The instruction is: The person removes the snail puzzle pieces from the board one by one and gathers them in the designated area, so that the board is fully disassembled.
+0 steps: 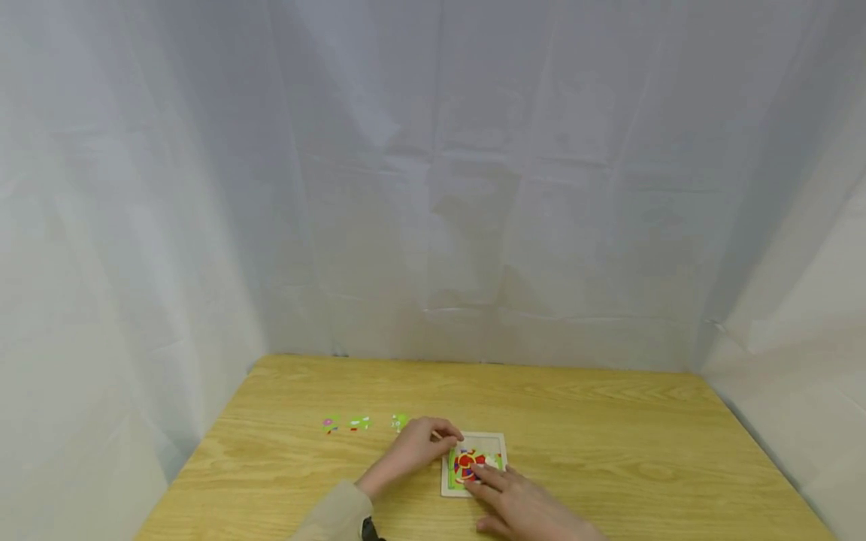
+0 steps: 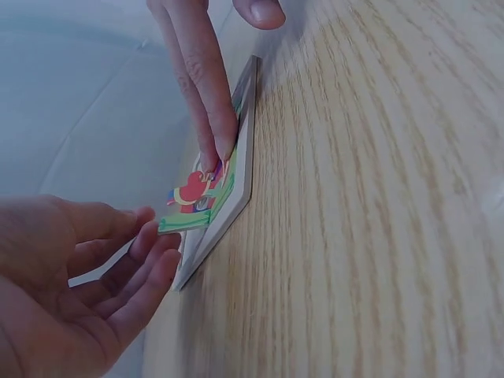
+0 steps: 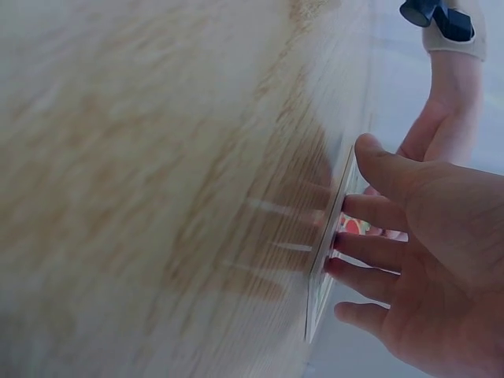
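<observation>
A square jigsaw tray (image 1: 443,482) with a pale wooden rim lies near the table's front, partly filled with colourful pieces; bare board shows along its far side. My left hand (image 1: 416,445) is at the tray's left edge. In the left wrist view its thumb and fingertips pinch the edge of a green and red puzzle piece (image 2: 186,213), tilted up from the tray. From the right, my right hand (image 1: 524,507) reaches over the tray with fingers extended, its fingertips touching the pieces inside. Its palm (image 3: 465,260) faces the right wrist camera.
Left of the tray, loose puzzle pieces lie on the wooden table (image 1: 609,428): one with a pink spot (image 1: 328,423), a green and white one (image 1: 361,423), and another green one (image 1: 399,422) beside my left hand. Pale sheeting (image 1: 473,225) hangs behind and at both sides.
</observation>
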`<state>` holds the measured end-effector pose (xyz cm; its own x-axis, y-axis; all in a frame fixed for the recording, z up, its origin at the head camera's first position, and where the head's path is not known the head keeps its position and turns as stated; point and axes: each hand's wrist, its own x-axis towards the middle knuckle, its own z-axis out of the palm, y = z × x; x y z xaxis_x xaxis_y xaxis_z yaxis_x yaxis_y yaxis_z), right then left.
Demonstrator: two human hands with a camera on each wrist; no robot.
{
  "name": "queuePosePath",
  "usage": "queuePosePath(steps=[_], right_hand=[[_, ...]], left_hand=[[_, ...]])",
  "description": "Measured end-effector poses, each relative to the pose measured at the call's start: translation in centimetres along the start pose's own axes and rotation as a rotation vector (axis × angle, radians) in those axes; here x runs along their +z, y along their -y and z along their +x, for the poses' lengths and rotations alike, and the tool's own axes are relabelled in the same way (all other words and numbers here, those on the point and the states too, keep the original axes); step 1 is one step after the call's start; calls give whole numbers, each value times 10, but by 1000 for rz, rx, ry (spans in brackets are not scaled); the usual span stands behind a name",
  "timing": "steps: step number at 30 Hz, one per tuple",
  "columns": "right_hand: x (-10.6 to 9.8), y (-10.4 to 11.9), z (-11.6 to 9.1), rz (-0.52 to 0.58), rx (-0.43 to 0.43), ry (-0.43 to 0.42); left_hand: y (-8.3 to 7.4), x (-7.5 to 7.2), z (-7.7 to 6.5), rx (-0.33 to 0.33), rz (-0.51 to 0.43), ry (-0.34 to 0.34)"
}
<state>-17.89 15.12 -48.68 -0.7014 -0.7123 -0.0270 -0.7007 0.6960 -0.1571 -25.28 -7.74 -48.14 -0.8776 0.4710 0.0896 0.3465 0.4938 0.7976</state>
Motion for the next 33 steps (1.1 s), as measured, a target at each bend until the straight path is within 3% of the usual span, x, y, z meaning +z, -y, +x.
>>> queuePosePath(steps=[10,17,24,33], right_hand=[[0,0,-2,-8,-13,-4],[-2,0,-2,-5,-26,-9],[-2,1,-2,-9,-18,9],[-2,1,1,8,-1,43]], left_hand=[[8,1,-3,-105,-257,26],[10,0,-7,-65,-227,29],[13,0,-7,-85,-210,4],[15,-4,-9,-111,-279,-34]])
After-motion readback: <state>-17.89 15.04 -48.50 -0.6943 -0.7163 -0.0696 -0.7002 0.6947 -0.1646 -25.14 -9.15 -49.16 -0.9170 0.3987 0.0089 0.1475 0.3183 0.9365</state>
